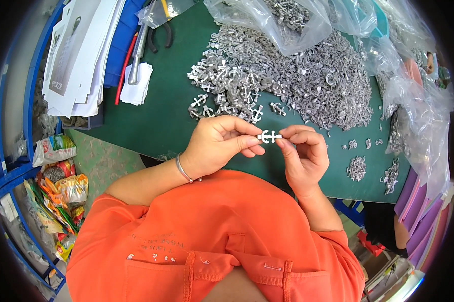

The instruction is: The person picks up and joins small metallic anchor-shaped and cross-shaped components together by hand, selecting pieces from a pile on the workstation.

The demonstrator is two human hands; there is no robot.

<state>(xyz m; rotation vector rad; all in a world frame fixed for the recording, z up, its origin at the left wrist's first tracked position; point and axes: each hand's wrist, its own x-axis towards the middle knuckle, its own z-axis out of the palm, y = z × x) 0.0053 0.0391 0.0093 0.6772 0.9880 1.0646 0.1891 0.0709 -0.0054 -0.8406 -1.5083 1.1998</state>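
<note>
Left hand (210, 142) and right hand (306, 158), nearly closed, pinch 1 anchor-shaped metal piece (270, 136) between them, probably by ends for keeping middle visible. Grey parts pile (317, 75) at 1 o'clock from piece, likely for reach.

You wear a loose, bright orange fabric top (227, 206), its orange sleeves (340, 254) ending near the elbows so that both forearms are bare. On your left wrist, above the bare left hand (217, 140), sits a slim, silver-coloured metal bangle (182, 170) with a rounded tip; your right hand (306, 158) is likewise bare. Low on your front, thick, puckered orange seams (188, 274) flank a pale, narrow stitched slit (273, 267). To the left appear small, dark, faded markings (159, 241) and, beneath them, irregular white flecks (156, 257).
</note>
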